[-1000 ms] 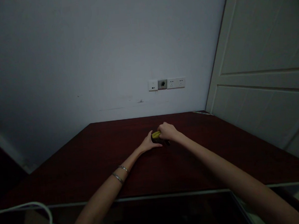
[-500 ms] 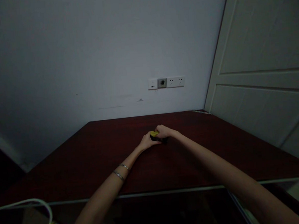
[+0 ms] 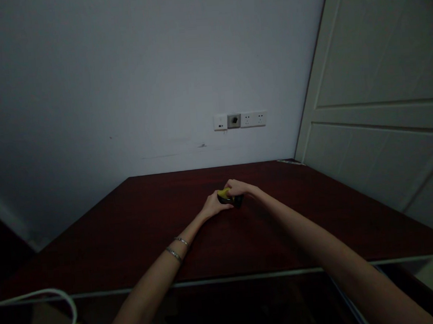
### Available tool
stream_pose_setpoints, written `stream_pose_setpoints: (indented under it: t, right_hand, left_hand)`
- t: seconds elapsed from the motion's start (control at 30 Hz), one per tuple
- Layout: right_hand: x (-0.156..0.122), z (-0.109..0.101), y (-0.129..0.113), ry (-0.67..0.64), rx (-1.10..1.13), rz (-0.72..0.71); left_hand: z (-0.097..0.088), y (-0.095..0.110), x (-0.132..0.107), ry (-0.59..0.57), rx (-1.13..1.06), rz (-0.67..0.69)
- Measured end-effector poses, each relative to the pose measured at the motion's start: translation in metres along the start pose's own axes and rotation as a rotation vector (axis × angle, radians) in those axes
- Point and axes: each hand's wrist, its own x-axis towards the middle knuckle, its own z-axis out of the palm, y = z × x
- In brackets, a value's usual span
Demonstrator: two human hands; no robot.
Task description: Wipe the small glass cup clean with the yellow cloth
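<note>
A small black-and-yellow object [image 3: 225, 199] is held between my two hands over the middle of the dark red tabletop. Its upper part is yellow, its lower part black and shiny; its kind is not clear in the dim light. My left hand [image 3: 212, 205] grips its left side, with the thumb along the near lower edge. From above and the right, my right hand [image 3: 236, 187] closes its fingers at the yellow part and hides some of it. Whether the object rests on the tabletop I cannot tell. Two thin bracelets [image 3: 174, 254] circle my left forearm.
The dark red tabletop [image 3: 139, 225] runs back to a pale wall with a row of sockets [image 3: 252, 119]. A white panelled door [image 3: 377, 88] stands along the right. A white cable [image 3: 59, 292] loops over the front left edge. Below the front edge it is dark.
The black part shows more at the right, under my right hand, as if slightly tilted or turned. Both hands stay in nearly the same place.
</note>
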Motion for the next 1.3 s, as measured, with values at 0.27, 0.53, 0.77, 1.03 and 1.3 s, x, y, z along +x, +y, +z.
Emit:
stream_pose_setpoints:
  t: [0.27,0.53,0.77,1.03,1.3]
  right_hand:
    - [-0.005,-0.014,0.022,0.037,0.154,-0.049]
    - [-0.029,-0.027,0.030,0.427,-0.238,-0.305]
    - [-0.039,-0.013,0.017,0.353,-0.652,-0.607]
    - [-0.030,-0.004,0.027,0.257,-0.840,-0.723]
    - [-0.025,-0.008,0.028,0.213,-0.944,-0.626]
  left_hand:
    - [-0.003,0.003,-0.003,-0.007,-0.044,0.019]
    - [0.001,0.000,-0.002,0.043,-0.014,-0.007]
    - [0.000,-0.002,0.000,0.027,0.004,-0.007]
    - [0.002,-0.007,0.001,0.035,-0.023,0.007]
    - [0.000,-0.006,0.000,0.015,-0.025,0.048]
